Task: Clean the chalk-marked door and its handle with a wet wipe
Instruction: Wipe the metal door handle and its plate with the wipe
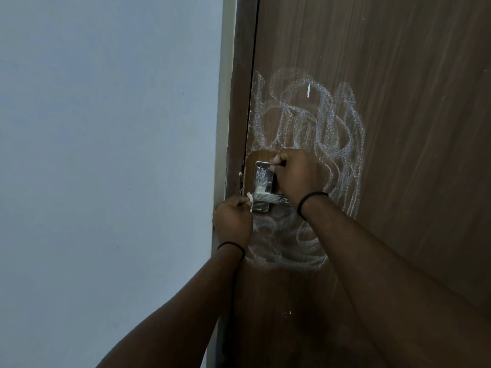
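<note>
A brown wooden door (398, 75) carries white chalk scribbles (332, 123) above and below its metal handle plate (261, 176). The plate and the lever (271, 200) also bear chalk marks. A patch of door left of and above the plate looks wiped bare. My right hand (295, 176) is curled against the door at the plate's right edge; a wipe under it is hidden. My left hand (232, 219) pinches a small white scrap, the wet wipe (63, 200), at the lever's left end.
The door frame (233, 128) runs down the left of the door, with chipped spots near the latch. A plain pale wall (106, 155) fills the left half of the view. Both wrists wear thin black bands.
</note>
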